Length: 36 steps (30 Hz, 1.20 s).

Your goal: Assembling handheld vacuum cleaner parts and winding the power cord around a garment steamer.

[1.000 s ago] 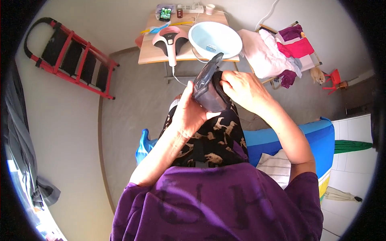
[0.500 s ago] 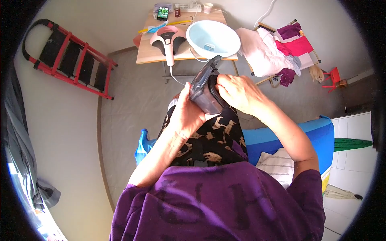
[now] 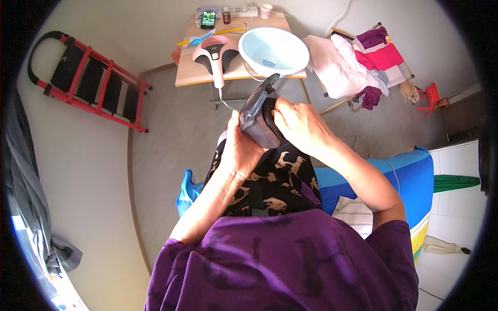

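Far left, a red-framed folding stepladder with black treads [image 3: 98, 80] leans along the wall. Next, a pink, white and black handheld appliance with a pale handle [image 3: 218, 52] lies on a light wood-topped table [image 3: 189, 75].

The left hand [image 3: 243, 149] is partly open, curved around the near side of a translucent smoke-grey plastic container [image 3: 258, 133], thumb up its left side, remaining fingers largely hidden beneath. The container is held tilted above the lap, off the table, a clear grey flap [image 3: 254, 99] standing out from it.

Behind, a round pale-blue basin [image 3: 291, 49] stands on the table. The right hand [image 3: 300, 124] has its fingers curled in at the container's black ring-shaped rim [image 3: 270, 114]; whether they pinch it cannot be told.

Assessment: the container appears light and stiff, its smooth walls probably somewhat slippery. The flap looks thin and the likeliest part to crack. Sound holds: the body, supported from below, and the thicker rim; the flap should not bear the load.
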Motion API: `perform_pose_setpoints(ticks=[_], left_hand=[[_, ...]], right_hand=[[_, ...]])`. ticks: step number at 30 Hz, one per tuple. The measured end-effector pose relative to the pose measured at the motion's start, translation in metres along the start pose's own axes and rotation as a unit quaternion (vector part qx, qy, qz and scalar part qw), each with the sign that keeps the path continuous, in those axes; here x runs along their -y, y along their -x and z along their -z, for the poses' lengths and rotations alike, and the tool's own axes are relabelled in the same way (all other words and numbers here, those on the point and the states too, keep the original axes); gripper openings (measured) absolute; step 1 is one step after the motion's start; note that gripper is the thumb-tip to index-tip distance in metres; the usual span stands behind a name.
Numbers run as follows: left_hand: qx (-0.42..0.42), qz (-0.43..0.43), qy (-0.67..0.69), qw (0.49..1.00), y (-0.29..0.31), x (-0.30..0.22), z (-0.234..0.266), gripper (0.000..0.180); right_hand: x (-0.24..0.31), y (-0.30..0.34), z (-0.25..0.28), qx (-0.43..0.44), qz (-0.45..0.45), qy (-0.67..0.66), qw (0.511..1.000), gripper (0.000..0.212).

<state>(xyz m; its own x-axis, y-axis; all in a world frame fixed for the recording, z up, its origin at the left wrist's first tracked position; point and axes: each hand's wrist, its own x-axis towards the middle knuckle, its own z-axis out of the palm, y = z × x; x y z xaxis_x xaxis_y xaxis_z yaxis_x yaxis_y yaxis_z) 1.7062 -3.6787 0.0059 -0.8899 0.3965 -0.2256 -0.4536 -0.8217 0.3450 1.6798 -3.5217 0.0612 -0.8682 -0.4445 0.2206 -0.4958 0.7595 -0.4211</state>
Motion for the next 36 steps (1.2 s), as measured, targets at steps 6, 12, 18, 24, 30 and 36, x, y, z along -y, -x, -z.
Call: perform_pose_setpoints(ticks=[6, 12, 18, 24, 30, 36], left_hand=[[0.120, 0.037, -0.021, 0.992, -0.007, -0.012, 0.009, 0.081], [0.025, -0.103, -0.147, 0.984, -0.009, -0.008, 0.012, 0.069], [0.029, -0.092, -0.175, 0.980, -0.007, -0.004, 0.016, 0.067], [-0.030, -0.148, -0.215, 0.965, -0.009, -0.002, 0.019, 0.061], [-0.006, -0.119, -0.165, 0.979, -0.005, -0.006, 0.020, 0.056], [0.010, -0.099, -0.165, 0.981, -0.006, -0.011, 0.021, 0.059]], right_hand=[[0.005, -0.006, 0.001, -0.045, -0.086, -0.030, 0.995, 0.022], [0.013, -0.004, -0.004, -0.052, -0.118, -0.013, 0.992, 0.023], [0.005, 0.002, -0.008, -0.045, -0.083, -0.034, 0.995, 0.023], [0.009, 0.008, -0.004, -0.060, -0.107, 0.010, 0.992, 0.020], [0.009, 0.005, 0.003, -0.066, -0.134, -0.044, 0.988, 0.022], [0.011, 0.003, 0.016, -0.050, -0.088, -0.002, 0.995, 0.019]])
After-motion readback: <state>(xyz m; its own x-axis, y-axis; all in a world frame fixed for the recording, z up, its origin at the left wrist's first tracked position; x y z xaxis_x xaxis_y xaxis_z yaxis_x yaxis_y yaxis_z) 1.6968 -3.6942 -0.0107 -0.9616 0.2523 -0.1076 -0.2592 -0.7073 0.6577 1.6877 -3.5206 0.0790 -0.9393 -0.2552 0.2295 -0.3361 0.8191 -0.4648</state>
